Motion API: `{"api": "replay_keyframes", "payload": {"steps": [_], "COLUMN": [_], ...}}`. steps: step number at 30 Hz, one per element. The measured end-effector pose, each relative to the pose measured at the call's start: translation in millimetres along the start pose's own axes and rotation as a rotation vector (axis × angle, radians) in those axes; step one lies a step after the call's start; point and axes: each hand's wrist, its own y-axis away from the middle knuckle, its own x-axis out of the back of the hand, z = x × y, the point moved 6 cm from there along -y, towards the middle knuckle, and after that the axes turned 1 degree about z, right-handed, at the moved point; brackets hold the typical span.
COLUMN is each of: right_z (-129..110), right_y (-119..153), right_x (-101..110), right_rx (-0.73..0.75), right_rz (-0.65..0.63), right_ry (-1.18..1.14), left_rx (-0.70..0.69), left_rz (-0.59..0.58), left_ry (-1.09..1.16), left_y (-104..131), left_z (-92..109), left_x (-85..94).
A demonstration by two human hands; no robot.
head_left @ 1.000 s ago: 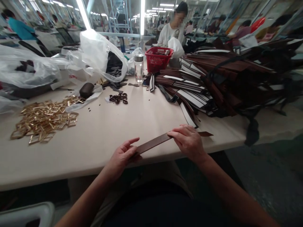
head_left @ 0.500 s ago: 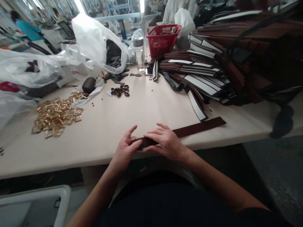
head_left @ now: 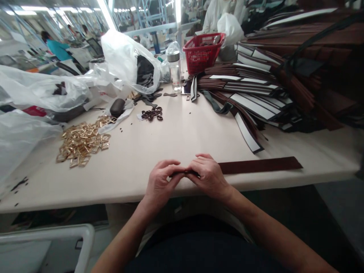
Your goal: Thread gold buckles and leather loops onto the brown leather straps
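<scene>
A long dark brown leather strap (head_left: 260,165) lies along the front of the table, its left end up in my hands. My left hand (head_left: 163,177) pinches that end between thumb and fingers. Close beside it, my right hand (head_left: 209,175) grips the strap, thumb below and fingers on top. The fingertips of both hands nearly meet, and they hide most of the strap's left end. From my right hand the strap runs flat to the right, ending in a slanted tip.
Gold buckles (head_left: 82,142) lie heaped at the left, near small dark loops (head_left: 152,113). Plastic bags (head_left: 125,57), a bottle (head_left: 174,72) and a red basket (head_left: 203,53) stand behind. Stacked brown straps (head_left: 253,87) fill the right. A white-rimmed bin (head_left: 88,235) is below left.
My fingers have drawn together into a pinch on the strap's end; the left fingers were more spread before. The view has shifted, so the table things appear farther right.
</scene>
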Motion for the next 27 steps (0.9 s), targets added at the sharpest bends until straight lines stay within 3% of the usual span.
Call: {"api": "replay_keyframes", "payload": {"steps": [4, 8, 10, 12, 13, 14, 15, 16, 19, 20, 23, 27], "right_z": [0, 8, 19, 32, 39, 45, 50, 54, 60, 61, 62, 63], "right_y": [-4, -6, -3, 2, 5, 8, 11, 13, 14, 14, 11, 12], "right_x": [3, 14, 21, 26, 28, 30, 31, 32, 31, 30, 29, 29], "right_rx": [0.039, 0.087, 0.077, 0.054, 0.043, 0.031, 0.02, 0.012, -0.014, -0.023, -0.055, -0.081], "right_rz": [0.031, 0.062, 0.079, 0.097, 0.107, 0.115, 0.124, 0.13, 0.119, 0.108, 0.09, 0.077], "right_ry": [0.003, 0.07, 0.131, 0.173, 0.186, 0.193, 0.192, 0.184, 0.134, 0.12, 0.103, 0.087], "left_rx": [-0.247, -0.195, -0.172, -0.145, -0.11, -0.056, 0.012, 0.087, 0.286, 0.318, 0.361, 0.402], "left_rz": [0.023, -0.087, -0.364, -0.763, -0.9, -0.952, -0.911, -0.781, -0.216, -0.091, 0.131, 0.296], "left_ry": [-0.068, 0.167, 0.345, 0.478, 0.497, 0.484, 0.45, 0.389, 0.105, 0.019, -0.179, -0.386], "left_y": [-11, -35, -43, -43, -44, -50, -61, -78, -132, -148, -185, -212], "left_z": [12, 24, 38, 49, 47, 40, 27, 8, -61, -80, -121, -148], "left_x": [-6.2, 2.1, 2.1, -1.7, -1.4, 0.5, 4.0, 10.2, 44.7, 55.6, 80.9, 98.8]}}
